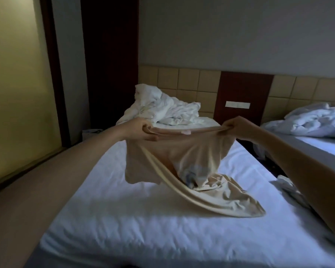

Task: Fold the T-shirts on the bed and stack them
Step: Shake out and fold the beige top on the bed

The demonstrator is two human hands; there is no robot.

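Near ground: bed with a wrinkled white fitted sheet [124,219], running from the near edge away toward the far wall. On the sheet, right of centre, lay the trailing lower part of a beige short-sleeved cotton T-shirt [182,151], its hem spread toward the near right. A faint bluish print [193,173] showed through the cloth where it sagged. At the bed's right edge, partly behind the right forearm, lay a crumpled pale garment [286,186]; kind not discernible. Mid-distance: the shirt's upper part was held off the sheet and pulled taut between both hands. Left hand [141,130] had fingers curled round the bunched left end of the top edge. Right hand [238,128] gripped the right end, fingers closed on gathered fabric. A small pink label [186,132] sat at the stretched top edge between the hands. Far end of the bed: a heaped white duvet [162,107], rumpled, piled against a headboard of tan square padded panels [182,78]. Right of it, a dark red-brown wooden panel [246,89] carried a white switch plate [237,104]. Far right: a second bed with tumbled white bedding [313,122].
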